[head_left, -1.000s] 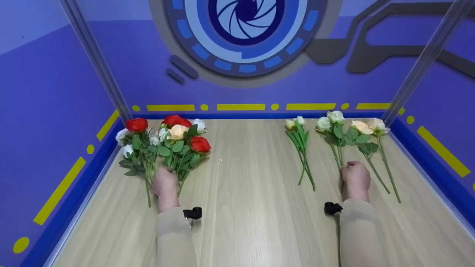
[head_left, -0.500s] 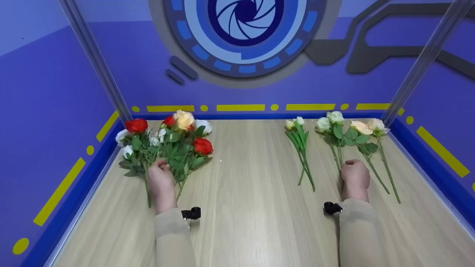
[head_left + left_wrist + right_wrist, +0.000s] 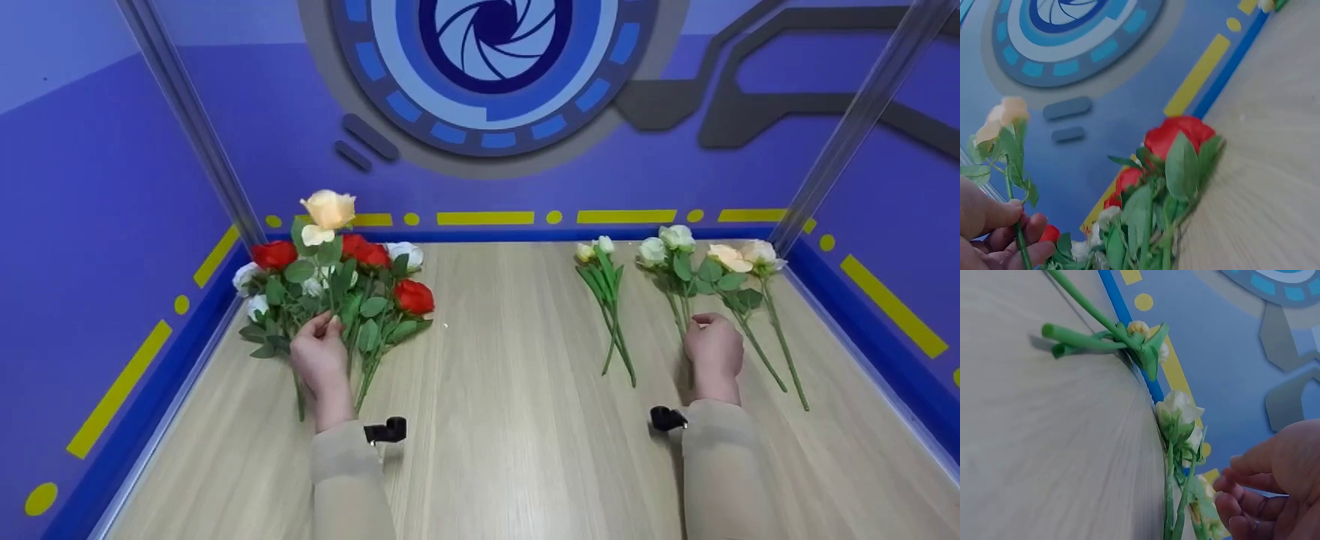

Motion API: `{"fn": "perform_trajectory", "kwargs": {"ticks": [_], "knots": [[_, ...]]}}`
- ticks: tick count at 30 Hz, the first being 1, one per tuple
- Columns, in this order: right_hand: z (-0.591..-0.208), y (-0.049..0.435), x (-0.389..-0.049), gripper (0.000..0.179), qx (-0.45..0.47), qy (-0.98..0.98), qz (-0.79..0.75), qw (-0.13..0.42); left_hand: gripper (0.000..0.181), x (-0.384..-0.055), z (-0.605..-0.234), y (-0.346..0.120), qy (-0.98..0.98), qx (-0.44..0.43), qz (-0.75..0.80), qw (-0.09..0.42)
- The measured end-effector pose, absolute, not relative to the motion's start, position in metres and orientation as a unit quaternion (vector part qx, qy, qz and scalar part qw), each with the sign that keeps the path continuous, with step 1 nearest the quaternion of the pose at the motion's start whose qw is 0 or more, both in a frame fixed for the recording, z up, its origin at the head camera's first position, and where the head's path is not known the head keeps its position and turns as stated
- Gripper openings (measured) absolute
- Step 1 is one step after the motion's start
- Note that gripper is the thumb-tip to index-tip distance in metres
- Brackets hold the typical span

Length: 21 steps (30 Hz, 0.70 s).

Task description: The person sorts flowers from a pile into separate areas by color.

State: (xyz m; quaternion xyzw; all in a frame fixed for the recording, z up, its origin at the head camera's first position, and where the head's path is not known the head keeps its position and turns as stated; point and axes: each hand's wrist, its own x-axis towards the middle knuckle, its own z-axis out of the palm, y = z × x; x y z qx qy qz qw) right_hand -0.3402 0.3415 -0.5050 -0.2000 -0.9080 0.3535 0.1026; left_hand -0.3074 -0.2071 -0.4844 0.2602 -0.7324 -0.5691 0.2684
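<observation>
My left hand pinches the stem of a peach rose between thumb and fingers. In the head view the bloom stands above the left-hand pile of flowers; in the left wrist view the green stem runs down through the fingers. Red roses and white flowers with leafy stems lie around and behind that hand. On the other side, my right hand has loosely curled fingers with nothing between them. It hovers by the stems of pale green-white roses, which show beside its fingertips in the right wrist view.
Tulips with crossed green stems lie left of my right hand. Further right are more peach roses. The wooden tabletop is bounded by a blue back wall and side walls.
My left hand has lifted the peach rose up from the pile and shifted slightly left with it. The nearby red and white roses moved a little right. My right hand has barely moved.
</observation>
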Motion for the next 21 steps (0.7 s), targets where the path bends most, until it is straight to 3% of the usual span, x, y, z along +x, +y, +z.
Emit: {"fn": "perform_trajectory", "kwargs": {"ticks": [9, 21], "knots": [[-0.495, 0.304, -0.344, 0.033, -0.138, -0.908, 0.366, 0.149, 0.019, -0.312, -0.463, -0.178, -0.638, 0.194, -0.709, 0.23], [-0.489, 0.219, -0.341, 0.023, -0.011, -0.884, 0.457, 0.098, 0.02, -0.319, -0.464, -0.121, -0.564, 0.128, -0.802, 0.149]]}}
